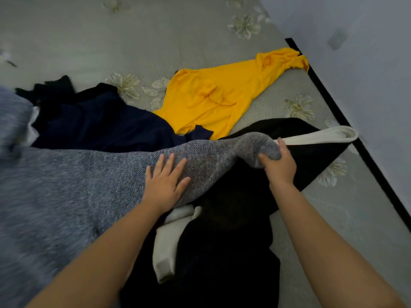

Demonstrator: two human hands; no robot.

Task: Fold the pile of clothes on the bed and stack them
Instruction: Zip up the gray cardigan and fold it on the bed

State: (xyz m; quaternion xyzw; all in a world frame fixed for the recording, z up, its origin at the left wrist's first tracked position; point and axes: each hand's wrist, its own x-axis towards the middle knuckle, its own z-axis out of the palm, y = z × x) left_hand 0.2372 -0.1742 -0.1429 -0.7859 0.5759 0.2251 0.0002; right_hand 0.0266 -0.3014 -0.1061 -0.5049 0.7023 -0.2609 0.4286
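A grey-blue knitted garment (73, 181) spreads across the left and middle of the bed. My left hand (165, 182) rests flat on it with fingers straight. My right hand (279, 164) grips the garment's right end, which is lifted and curled over. Beneath lies a black garment with white trim (233, 218). A navy garment (104, 123) lies behind the knit, and a yellow shirt (222, 94) lies crumpled further back on the right.
The bed (111, 36) has a grey-green cover with pale flowers. Its black edge (347, 121) runs diagonally along the right, close to a pale wall (367, 41). Bare cover shows at the back and the near right.
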